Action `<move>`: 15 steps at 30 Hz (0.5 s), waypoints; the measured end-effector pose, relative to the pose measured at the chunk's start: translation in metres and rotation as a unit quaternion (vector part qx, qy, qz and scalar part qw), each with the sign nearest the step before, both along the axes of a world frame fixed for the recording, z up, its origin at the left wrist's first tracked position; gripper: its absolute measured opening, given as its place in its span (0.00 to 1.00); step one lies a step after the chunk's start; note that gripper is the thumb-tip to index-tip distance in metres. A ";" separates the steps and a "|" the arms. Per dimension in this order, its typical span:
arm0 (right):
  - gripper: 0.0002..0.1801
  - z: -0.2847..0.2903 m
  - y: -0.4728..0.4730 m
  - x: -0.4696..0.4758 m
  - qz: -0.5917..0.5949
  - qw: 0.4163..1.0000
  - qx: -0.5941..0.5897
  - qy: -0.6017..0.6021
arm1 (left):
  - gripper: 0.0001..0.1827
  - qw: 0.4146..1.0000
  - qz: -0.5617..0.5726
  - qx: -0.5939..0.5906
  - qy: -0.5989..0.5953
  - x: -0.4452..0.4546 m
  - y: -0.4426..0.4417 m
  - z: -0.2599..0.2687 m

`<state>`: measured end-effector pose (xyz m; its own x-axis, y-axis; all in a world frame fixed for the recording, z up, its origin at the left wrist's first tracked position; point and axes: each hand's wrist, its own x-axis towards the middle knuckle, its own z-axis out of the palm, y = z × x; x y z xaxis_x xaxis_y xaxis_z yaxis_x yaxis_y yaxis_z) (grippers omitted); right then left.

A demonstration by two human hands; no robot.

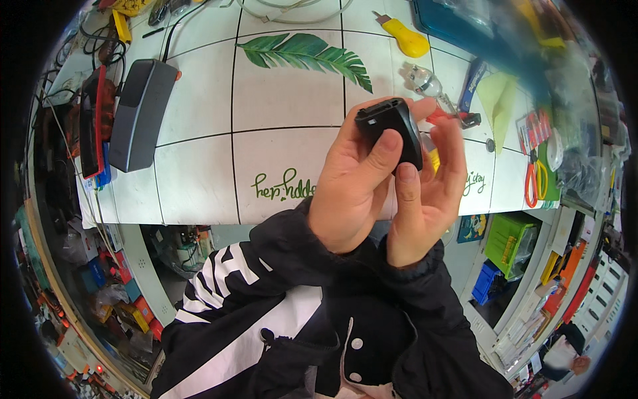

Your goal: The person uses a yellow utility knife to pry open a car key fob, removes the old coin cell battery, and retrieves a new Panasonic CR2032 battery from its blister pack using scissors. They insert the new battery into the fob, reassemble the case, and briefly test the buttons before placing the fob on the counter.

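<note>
A small black plastic device (386, 122) is held up over the table in my left hand (354, 184). My left thumb presses on its face, and the other fingers pass behind it. One end of the device, with slots along its edge, faces up and away. My right hand (431, 199) is raised close beside it, palm inward. Its thumb tip meets the lower end of the device, while its fingers are spread, with a gap between them and the device. What the device is cannot be told.
White tiled-pattern table cover (194, 189) with a printed leaf (309, 55). A dark grey box-shaped device (142, 114) stands left. Right lie a yellow-handled tool (403, 37), a clear bulb-like item (423, 80), scissors (533, 179) and a coin-like disc (490, 145). Below hangs a green bin (503, 239).
</note>
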<state>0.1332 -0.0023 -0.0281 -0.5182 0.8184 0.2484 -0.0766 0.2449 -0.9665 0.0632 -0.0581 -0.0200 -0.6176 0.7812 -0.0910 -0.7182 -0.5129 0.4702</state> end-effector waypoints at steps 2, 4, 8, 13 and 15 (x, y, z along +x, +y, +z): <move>0.20 0.006 0.003 0.004 0.051 0.996 -0.074 -0.009 | 0.23 1.000 -0.006 -0.010 0.029 -0.003 -0.001 -0.001; 0.20 0.010 0.003 0.006 0.056 0.992 -0.116 -0.016 | 0.22 1.000 -0.008 0.011 0.003 -0.004 0.000 -0.001; 0.17 0.021 0.009 0.012 0.065 0.979 -0.194 -0.016 | 0.20 0.993 -0.039 -0.060 0.090 -0.017 -0.005 0.002; 0.15 0.029 0.026 0.017 0.110 0.986 -0.099 -0.075 | 0.20 0.944 -0.046 -0.171 0.278 -0.038 -0.019 0.010; 0.15 0.031 0.029 0.018 0.105 0.986 -0.108 -0.074 | 0.20 0.922 -0.028 -0.218 0.317 -0.035 -0.020 0.012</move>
<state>0.1510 0.0264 0.0032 -0.6994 0.7146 -0.0120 0.0428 0.0251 -0.9988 0.0283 -0.0780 -0.0076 -0.6142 0.7882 -0.0386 -0.2469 -0.1454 0.9581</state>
